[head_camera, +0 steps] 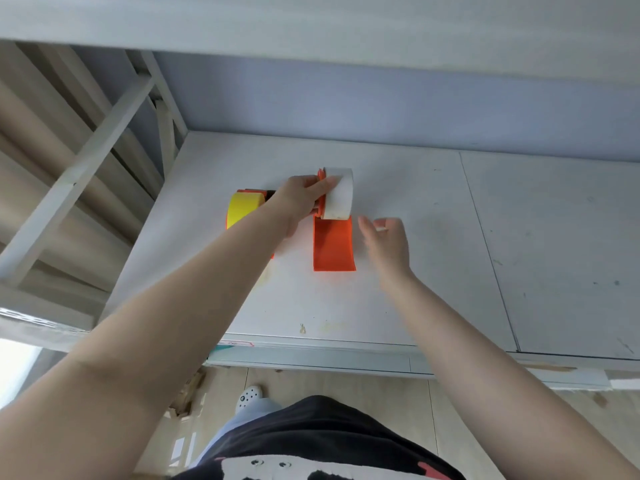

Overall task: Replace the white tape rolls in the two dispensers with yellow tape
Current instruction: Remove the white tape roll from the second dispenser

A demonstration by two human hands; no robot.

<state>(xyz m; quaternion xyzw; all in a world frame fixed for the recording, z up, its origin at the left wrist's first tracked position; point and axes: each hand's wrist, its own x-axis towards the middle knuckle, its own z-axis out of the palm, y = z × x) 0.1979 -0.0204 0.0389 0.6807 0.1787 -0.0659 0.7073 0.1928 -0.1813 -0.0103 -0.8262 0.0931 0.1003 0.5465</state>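
An orange tape dispenser (334,245) lies on the white table (433,237) with a white tape roll (339,195) at its far end. My left hand (301,202) grips the dispenser's orange side next to that roll, thumb against the roll. My right hand (384,240) hovers just right of the dispenser, fingers apart, holding nothing. To the left, a yellow tape roll (242,207) sits in a second orange dispenser, mostly hidden behind my left forearm.
A grey wall panel (381,105) stands behind the table under a shelf (311,26). A white metal frame (86,161) rises at the left. The table's near edge (311,355) is at my waist, with wooden floor below.
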